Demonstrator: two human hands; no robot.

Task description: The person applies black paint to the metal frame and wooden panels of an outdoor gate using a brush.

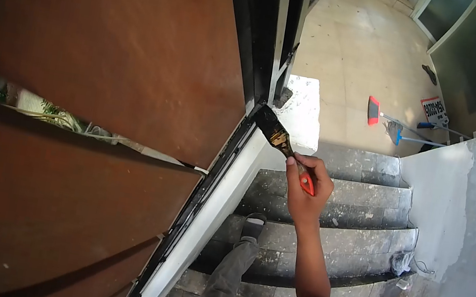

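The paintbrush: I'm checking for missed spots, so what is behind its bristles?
Beside the paintbrush, a black frame shows; to the picture's right is a white block. The surface directly behind the bristles is covered, so its coating cannot be seen.

head-worn view, facing forward and down over steps point(362, 232)
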